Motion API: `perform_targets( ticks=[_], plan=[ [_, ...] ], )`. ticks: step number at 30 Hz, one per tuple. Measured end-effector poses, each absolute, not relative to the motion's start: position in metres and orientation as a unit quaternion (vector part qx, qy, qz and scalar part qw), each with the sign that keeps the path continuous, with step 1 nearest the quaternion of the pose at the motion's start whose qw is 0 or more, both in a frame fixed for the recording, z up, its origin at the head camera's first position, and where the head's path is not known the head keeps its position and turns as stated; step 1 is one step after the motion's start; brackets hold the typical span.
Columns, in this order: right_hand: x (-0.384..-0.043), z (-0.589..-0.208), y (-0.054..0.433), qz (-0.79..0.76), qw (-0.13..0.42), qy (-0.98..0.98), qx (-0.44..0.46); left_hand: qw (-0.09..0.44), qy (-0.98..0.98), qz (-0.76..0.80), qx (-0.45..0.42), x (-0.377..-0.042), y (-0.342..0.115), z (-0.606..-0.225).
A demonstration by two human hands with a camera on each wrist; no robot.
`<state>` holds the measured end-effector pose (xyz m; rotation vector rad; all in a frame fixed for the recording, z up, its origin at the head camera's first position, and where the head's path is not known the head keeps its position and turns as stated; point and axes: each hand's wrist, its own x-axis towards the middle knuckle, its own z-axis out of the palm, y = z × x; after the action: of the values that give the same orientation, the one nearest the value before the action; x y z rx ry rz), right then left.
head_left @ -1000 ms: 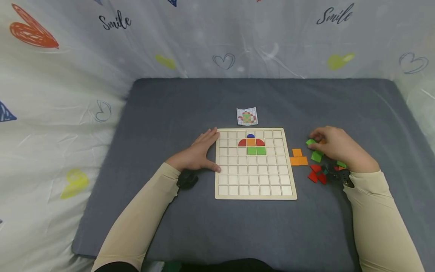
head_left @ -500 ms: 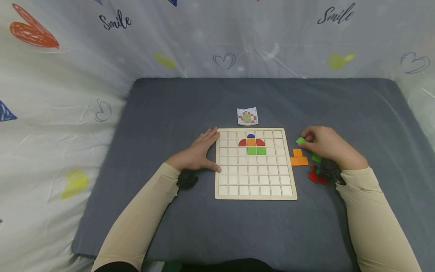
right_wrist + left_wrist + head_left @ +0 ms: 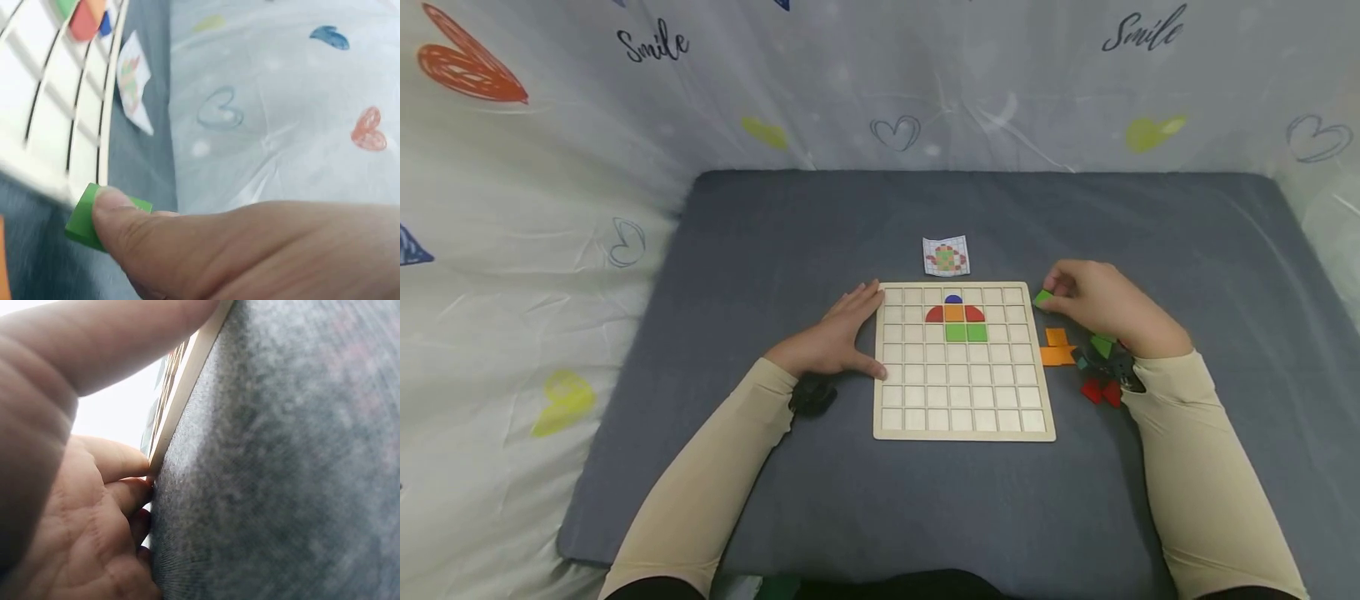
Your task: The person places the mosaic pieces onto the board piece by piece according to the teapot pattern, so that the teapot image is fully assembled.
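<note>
A wooden grid board (image 3: 962, 404) lies on the grey cloth, with one blue, one orange, two red and two green (image 3: 966, 332) pieces set in its upper cells. My left hand (image 3: 835, 337) rests spread at the board's left edge, thumb and fingertips touching the rim, as the left wrist view also shows. My right hand (image 3: 1093, 300) pinches a green square tile (image 3: 84, 219) between thumb and fingers, just outside the board's upper right edge. In the right wrist view the thumb lies over the tile and covers part of it.
Orange tiles (image 3: 1057, 356) lie by the board's right edge. Red tiles (image 3: 1092, 392) and another green tile (image 3: 1102, 345) lie below my right wrist, partly hidden by the wrist camera. A small printed pattern card (image 3: 946, 257) lies behind the board.
My right hand has lifted the green tile from the loose pieces and moved left and slightly away, up to the board's right edge. The left hand has stayed in place.
</note>
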<state>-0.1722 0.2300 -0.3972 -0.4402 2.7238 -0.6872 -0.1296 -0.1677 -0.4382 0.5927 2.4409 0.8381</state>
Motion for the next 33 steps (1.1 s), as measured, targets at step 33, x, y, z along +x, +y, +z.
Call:
perform_targets(
  ticks=[33],
  plan=[
    [-0.163, -0.408, 0.104, -0.269, 0.183, 0.888, -0.324, 0.247, 0.899, 0.297, 0.208, -0.129, -0.167, -0.435]
  ],
)
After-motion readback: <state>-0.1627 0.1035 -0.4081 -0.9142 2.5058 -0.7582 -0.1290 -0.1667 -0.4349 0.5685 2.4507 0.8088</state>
